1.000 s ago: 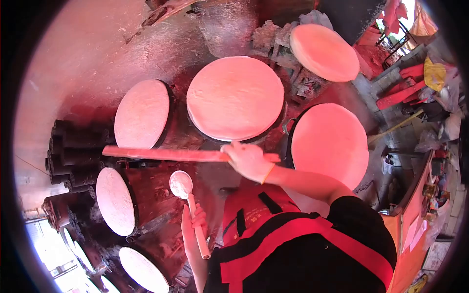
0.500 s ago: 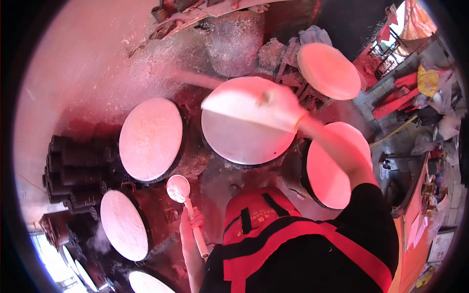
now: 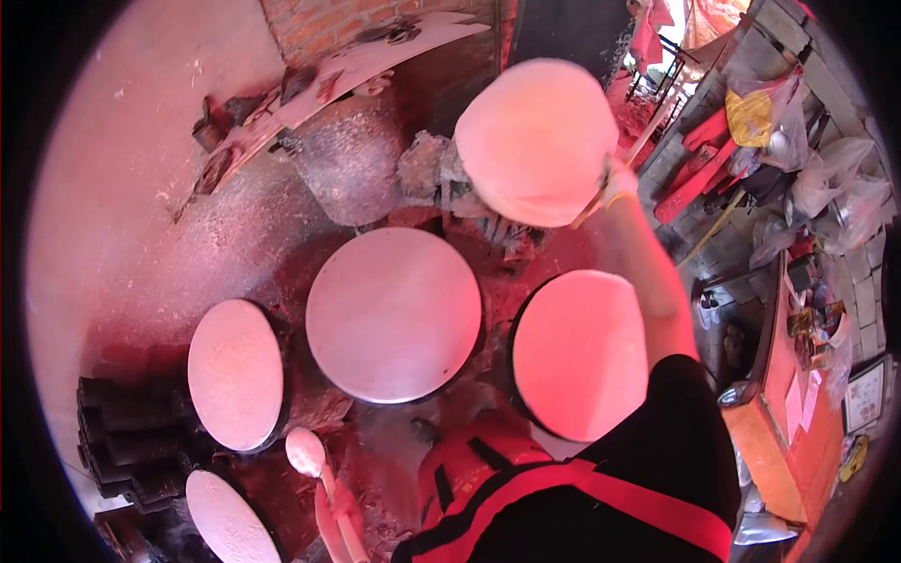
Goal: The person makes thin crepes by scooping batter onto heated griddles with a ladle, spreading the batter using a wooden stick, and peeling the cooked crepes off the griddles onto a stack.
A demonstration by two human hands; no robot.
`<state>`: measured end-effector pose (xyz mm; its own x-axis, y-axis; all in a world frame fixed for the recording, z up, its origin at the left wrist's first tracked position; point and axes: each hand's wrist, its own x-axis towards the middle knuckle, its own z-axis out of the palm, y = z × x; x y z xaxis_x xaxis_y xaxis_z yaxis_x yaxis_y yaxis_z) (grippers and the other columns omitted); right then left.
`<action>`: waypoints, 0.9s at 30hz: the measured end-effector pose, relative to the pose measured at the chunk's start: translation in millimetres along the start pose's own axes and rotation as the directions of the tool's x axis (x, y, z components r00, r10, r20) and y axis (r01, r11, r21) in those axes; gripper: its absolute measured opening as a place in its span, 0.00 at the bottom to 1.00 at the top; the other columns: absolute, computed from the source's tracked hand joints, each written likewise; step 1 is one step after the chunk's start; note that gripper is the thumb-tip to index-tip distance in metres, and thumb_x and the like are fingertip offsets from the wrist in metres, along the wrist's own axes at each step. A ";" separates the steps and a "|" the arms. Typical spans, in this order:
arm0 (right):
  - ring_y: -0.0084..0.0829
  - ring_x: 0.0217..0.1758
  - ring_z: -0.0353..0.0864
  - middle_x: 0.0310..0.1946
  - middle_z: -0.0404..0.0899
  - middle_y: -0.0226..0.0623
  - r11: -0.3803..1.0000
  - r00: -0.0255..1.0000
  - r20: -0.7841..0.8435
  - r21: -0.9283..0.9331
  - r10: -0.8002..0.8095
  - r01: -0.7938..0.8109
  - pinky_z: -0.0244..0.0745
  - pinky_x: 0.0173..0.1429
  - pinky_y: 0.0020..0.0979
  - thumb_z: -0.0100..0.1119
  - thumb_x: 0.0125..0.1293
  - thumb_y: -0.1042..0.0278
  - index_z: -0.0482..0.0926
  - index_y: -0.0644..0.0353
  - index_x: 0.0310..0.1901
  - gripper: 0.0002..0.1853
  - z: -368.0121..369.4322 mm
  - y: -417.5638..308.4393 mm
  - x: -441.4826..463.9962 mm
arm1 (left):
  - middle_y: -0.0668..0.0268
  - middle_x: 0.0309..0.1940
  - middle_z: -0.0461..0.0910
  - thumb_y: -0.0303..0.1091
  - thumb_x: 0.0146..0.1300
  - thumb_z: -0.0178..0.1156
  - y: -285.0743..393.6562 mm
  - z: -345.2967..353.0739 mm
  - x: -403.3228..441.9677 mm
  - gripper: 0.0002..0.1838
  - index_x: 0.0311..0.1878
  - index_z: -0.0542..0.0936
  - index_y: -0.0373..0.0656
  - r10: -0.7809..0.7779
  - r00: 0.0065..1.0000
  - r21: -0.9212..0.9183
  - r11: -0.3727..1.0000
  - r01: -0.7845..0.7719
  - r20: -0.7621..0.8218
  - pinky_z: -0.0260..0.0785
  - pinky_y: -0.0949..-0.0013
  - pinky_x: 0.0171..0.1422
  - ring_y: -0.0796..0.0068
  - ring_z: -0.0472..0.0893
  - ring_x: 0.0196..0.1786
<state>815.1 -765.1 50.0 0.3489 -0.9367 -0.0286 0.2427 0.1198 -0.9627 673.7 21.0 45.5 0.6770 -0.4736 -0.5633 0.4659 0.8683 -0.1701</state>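
My left hand (image 3: 338, 521) is closed around the wooden handle of a ladle (image 3: 306, 452), whose round bowl is coated with white batter. My right arm reaches far forward, and my right hand (image 3: 617, 180) is at the right edge of a pale round pancake (image 3: 535, 141). A long thin wooden stick (image 3: 652, 136) runs through that hand, its lower end beside the pancake. Finger details there are small and blurred. Nearer me, the middle round griddle (image 3: 394, 314) shows a bare, greyish surface.
Other round griddles covered with pale layers stand at right (image 3: 582, 357), left (image 3: 236, 375) and lower left (image 3: 230, 521). Dark cylindrical briquettes (image 3: 131, 441) are stacked by the wall. A crusted bucket (image 3: 347, 169) stands behind, and an orange table (image 3: 774, 450) is on the right.
My right hand has carried the pancake off the middle griddle to the pale round pile behind it. My left hand still holds the ladle. The view has shifted rightward.
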 end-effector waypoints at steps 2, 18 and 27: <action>0.25 0.15 0.67 0.16 0.68 0.28 0.989 0.981 -0.148 0.098 0.122 -0.108 0.64 0.21 0.31 0.63 0.61 0.62 0.74 0.54 0.25 0.11 -16.5 59.6 17.0 | 0.68 0.28 0.66 0.33 0.75 0.44 -26.4 -3.8 -4.7 0.13 0.55 0.68 0.36 0.082 0.996 0.019 0.996 -0.082 -0.029 0.65 0.78 0.28 0.82 0.67 0.25; 0.15 0.08 0.50 0.11 0.54 0.17 0.905 0.878 0.234 -0.023 0.418 -0.425 0.42 0.12 0.22 0.59 0.67 0.52 0.61 0.44 0.23 0.20 -19.0 66.6 -188.2 | 0.69 0.26 0.65 0.32 0.73 0.47 -167.0 -92.0 -141.8 0.11 0.50 0.66 0.33 0.488 0.864 -0.248 0.828 -0.503 -0.121 0.61 0.79 0.23 0.83 0.66 0.23; 0.18 0.18 0.67 0.20 0.67 0.21 0.888 -0.735 0.507 -0.342 0.450 0.308 0.63 0.23 0.23 0.55 0.57 0.80 0.73 0.54 0.37 0.09 -98.8 85.0 -700.4 | 0.67 0.29 0.64 0.38 0.75 0.45 -357.5 -260.2 -281.0 0.19 0.58 0.63 0.30 0.878 0.477 -0.890 0.183 -0.418 -0.044 0.60 0.79 0.20 0.83 0.63 0.21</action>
<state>501.9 -131.3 -38.3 0.3117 0.9092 -0.2760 0.0139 -0.2948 -0.9555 168.6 -118.0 54.2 0.7069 0.5428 -0.4535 -0.7049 0.4878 -0.5149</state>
